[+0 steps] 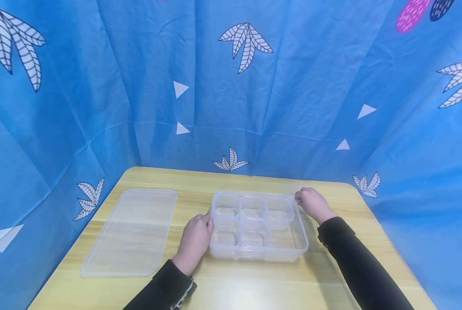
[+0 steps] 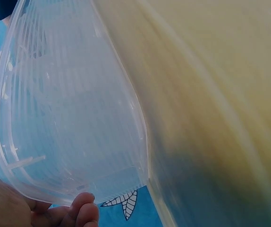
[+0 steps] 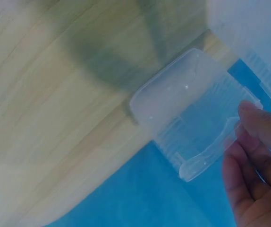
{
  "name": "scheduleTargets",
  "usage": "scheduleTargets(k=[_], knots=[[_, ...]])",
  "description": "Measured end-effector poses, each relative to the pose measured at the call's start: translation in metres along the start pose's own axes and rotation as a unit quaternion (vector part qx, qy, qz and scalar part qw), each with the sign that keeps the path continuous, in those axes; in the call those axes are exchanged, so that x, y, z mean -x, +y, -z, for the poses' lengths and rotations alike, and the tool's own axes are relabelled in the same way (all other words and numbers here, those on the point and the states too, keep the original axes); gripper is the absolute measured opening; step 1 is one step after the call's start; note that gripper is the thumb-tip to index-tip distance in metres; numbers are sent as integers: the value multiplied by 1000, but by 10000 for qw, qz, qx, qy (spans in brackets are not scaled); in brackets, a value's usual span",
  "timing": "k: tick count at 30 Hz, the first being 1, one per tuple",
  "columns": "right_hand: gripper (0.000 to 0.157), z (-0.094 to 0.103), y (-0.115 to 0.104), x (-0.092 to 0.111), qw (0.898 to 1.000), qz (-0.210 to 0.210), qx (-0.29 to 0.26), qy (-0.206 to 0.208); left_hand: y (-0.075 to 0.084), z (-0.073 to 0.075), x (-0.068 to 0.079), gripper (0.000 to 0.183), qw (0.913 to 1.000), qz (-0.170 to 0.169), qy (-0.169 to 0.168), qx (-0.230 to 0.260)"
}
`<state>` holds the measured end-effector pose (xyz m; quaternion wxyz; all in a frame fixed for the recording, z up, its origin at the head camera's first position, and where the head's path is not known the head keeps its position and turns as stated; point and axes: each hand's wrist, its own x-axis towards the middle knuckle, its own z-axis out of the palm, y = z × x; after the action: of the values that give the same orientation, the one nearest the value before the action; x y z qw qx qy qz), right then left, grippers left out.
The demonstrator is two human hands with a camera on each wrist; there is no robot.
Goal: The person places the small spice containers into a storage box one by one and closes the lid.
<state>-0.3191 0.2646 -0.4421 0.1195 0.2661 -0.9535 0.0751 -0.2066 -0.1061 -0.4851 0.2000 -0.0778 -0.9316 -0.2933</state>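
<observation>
It seems best to be holding the big box (image 1: pixel 260 254) still and pinching the small cup (image 3: pixel 192 111) lightly, so it isn't tipping. The right hand (image 1: pixel 314 204) is slanting inward, fingers pinching the cup's rim by the back edge of the bench (image 1: pixel 250 286), right of middle. The left hand (image 1: pixel 194 237) is gripping the box's left rim, mid-bench.

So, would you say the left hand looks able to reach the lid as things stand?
Probably yes: the lid lies flat to the left of the left hand, with nothing visible between them. That hand would likely have to let go of the box first.
</observation>
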Motion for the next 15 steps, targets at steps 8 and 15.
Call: scheduleTargets(k=[8,15], knots=[[11,4,-1,5,9999,-71,-44,68,1,2,0,28,10000,-57,46,33],[9,14,-2,7,9999,-107,-38,-14,2,4,1,28,10000,-35,-26,42]])
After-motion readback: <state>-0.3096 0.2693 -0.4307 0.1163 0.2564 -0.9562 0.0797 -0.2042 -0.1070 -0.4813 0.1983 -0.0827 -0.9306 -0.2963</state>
